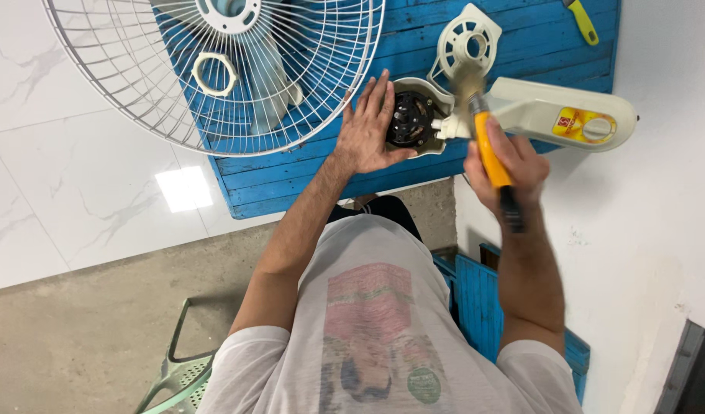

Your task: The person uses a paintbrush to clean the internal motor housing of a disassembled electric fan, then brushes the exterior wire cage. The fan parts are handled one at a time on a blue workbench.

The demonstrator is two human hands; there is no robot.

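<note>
A cream fan motor housing (437,96) lies open on a blue wooden bench (306,172), its dark motor (411,119) showing. My left hand (368,126) rests flat against the motor's left side, fingers spread. My right hand (506,169) grips a paintbrush with a yellow and black handle (486,149); its blurred bristles (466,77) sit just above the housing. The fan's cream body with a yellow control dial (563,115) stretches to the right.
A white wire fan guard (138,100) covers the bench's left part, with a pale ring (214,73) and a fan blade beneath it. A round white motor cover (467,38) and a yellow-handled tool (582,21) lie further back. A green chair (176,376) stands lower left.
</note>
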